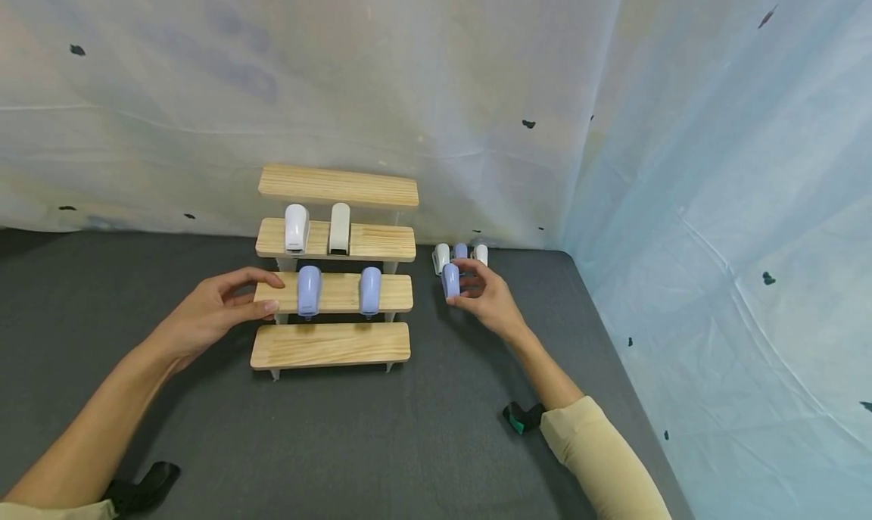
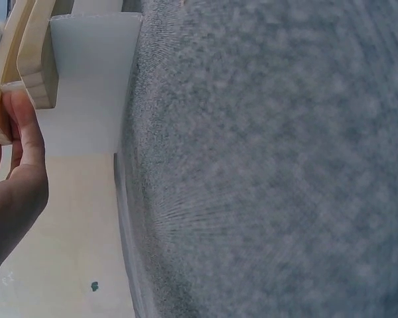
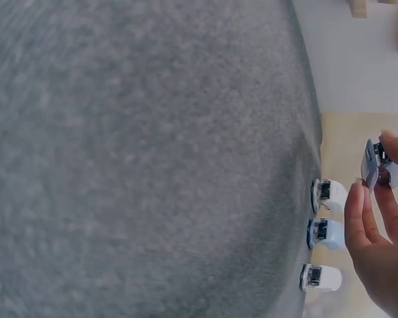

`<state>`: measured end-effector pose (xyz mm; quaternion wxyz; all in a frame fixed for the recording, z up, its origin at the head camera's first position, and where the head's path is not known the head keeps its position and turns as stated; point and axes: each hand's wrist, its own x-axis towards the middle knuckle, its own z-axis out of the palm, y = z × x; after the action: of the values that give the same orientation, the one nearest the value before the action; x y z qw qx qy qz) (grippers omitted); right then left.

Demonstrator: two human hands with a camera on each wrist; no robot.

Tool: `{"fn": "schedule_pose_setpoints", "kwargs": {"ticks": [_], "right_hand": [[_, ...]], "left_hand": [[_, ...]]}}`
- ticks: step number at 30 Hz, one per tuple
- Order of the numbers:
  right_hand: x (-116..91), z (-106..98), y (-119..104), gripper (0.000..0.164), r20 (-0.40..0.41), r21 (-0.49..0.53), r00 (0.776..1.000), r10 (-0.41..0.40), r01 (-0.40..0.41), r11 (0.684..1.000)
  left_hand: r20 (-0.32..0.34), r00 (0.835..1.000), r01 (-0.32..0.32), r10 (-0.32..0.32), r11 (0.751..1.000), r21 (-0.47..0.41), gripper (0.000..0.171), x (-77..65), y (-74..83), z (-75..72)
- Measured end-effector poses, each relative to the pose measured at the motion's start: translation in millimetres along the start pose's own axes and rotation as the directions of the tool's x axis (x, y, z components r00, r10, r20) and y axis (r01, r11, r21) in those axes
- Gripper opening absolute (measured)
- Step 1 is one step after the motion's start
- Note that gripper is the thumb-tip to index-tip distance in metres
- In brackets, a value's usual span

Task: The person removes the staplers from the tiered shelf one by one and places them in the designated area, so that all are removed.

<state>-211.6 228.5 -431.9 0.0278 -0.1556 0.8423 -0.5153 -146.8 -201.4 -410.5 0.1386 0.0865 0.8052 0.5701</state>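
A lavender mini stapler is pinched between the thumb and fingers of my right hand; the right wrist view shows this stapler raised off the table, its metal underside visible. My left hand grips the left end of a wooden display rack's second-lowest step, thumb and fingers on either side of the board. Two lavender staplers, a left one and a right one, stand on that step. One step higher stand a white stapler and an off-white stapler.
Beyond my right hand, against the backdrop, stand a white stapler, a lavender stapler and another white one. The rack's top step and bottom step are bare wood. Pale sheeting bounds the dark table.
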Motion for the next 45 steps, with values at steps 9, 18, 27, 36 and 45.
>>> {"fn": "schedule_pose_setpoints", "kwargs": {"ticks": [9,18,27,36,45], "right_hand": [[2.2,0.6,2.1,0.067,0.004,0.036,0.998,0.067,-0.067,0.997],[3.9,3.5,-7.7,0.063,0.047,-0.017,0.995,0.092,-0.091,0.996],[10.4,5.0,22.2,0.063,0.035,-0.101,0.995,0.094,-0.09,0.991],[13.0,4.5,27.5,0.062,0.007,-0.09,0.996,0.089,-0.088,0.992],[11.4,2.4,31.5,0.063,0.036,-0.048,0.995,0.092,-0.09,0.995]], "left_hand": [[0.012,1.0,0.01,-0.01,1.0,-0.01,0.049,1.7,-1.2,-0.5],[0.014,1.0,0.009,-0.009,1.0,-0.013,0.048,1.0,-0.9,-1.0],[0.015,1.0,0.005,-0.005,1.0,-0.017,0.047,1.1,-1.3,-1.6],[0.014,1.0,0.003,-0.002,1.0,-0.026,0.046,1.6,-1.6,-1.8],[0.012,1.0,0.012,-0.012,1.0,-0.018,0.046,1.9,-2.5,-1.0]]}}
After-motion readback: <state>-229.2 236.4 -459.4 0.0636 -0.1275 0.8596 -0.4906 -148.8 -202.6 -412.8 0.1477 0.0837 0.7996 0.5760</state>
